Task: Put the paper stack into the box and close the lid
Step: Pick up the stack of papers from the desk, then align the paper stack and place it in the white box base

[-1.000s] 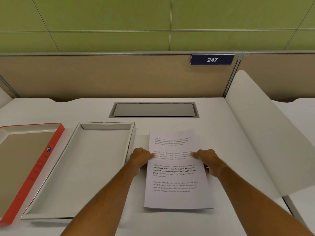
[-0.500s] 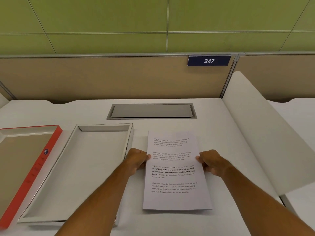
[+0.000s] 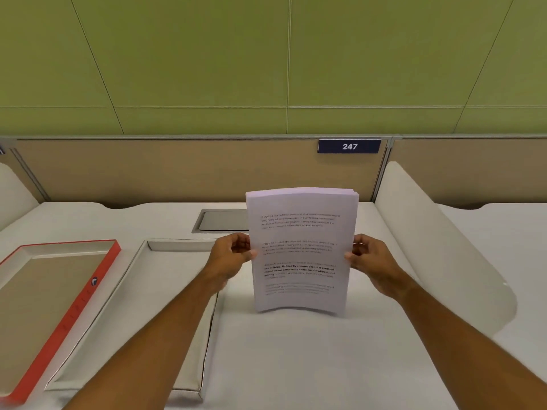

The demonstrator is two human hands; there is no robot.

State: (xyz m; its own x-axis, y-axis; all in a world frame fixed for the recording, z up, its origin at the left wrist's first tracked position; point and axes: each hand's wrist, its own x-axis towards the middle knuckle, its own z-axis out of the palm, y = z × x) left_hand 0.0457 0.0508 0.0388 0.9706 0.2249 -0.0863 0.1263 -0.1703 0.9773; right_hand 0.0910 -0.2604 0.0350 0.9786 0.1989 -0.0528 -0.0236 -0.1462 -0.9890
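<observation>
1. The paper stack (image 3: 300,250) stands nearly upright, printed side toward the person, its lower edge at or just above the tabletop (image 3: 296,365); I cannot tell whether it touches.
2. The left hand (image 3: 229,258) is clamped on the stack's left edge about halfway up, thumb in front and fingers behind.
3. The right hand (image 3: 370,261) pinches the stack's right edge at the same height, thumb on the printed face.
4. The sheets bow slightly, and the top edges fan a little at the stack's upper right corner.
5. The box (image 3: 133,315), open and white inside, lies flat just left of the stack; the left forearm crosses over its right wall.
6. The lid (image 3: 88,291), rimmed in red, lies inside-up further left of the stack, just beside the box.
7. Behind the stack a grey recessed cover (image 3: 222,221) sits in the tabletop, partly hidden by the sheets.
8. Above the stack, on the tan partition, is a dark plate (image 3: 349,146) reading 247.
9. A white curved divider (image 3: 438,247) rises to the right of the stack.
</observation>
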